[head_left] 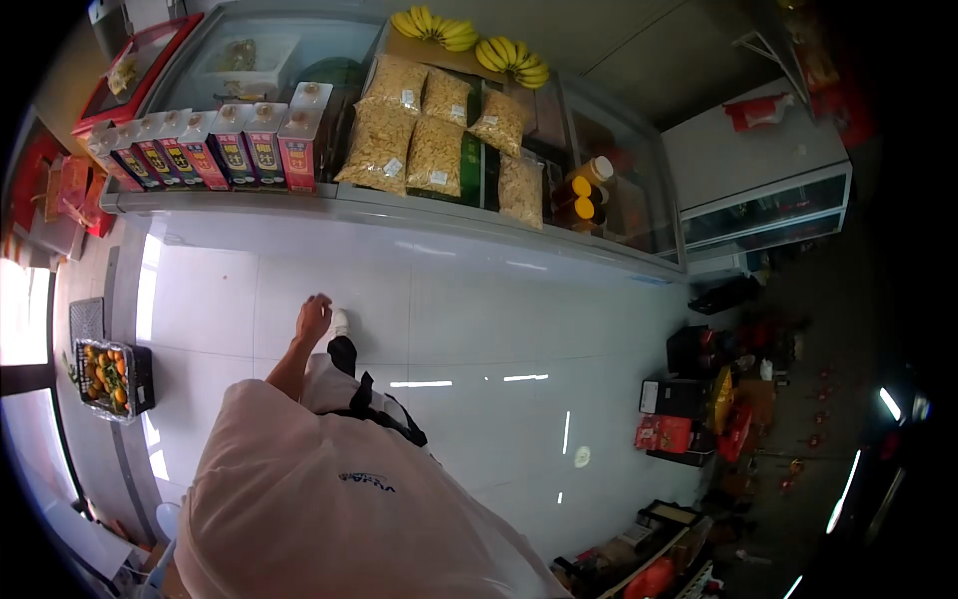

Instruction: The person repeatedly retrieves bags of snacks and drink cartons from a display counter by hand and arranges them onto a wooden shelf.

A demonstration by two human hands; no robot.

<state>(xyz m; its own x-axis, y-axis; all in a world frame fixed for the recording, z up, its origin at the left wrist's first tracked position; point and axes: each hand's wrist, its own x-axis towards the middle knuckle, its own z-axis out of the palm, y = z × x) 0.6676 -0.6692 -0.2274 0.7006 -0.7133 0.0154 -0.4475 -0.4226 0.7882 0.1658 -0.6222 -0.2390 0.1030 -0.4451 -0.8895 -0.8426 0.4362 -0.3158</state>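
Observation:
My left hand [314, 315] hangs in front of the body above the tiled floor, just left of a white shoe. Its fingers are loosely bent and slightly apart, with nothing visible in them. My right hand is not in view. Beyond the left hand stands a long glass-topped freezer [429, 215]. Several drink cartons [230, 145] stand in a row on its left part. Bags of pale, flaky food [381, 148] lie on the middle, with bananas [435, 29] behind them. Jars with yellow lids [582, 187] stand to the right.
A black crate of orange fruit [112, 379] sits on the floor at the left. Another white cabinet [758, 165] is at the upper right. Boxes and red packages [663, 432] stand along the right side, with more goods at the lower right.

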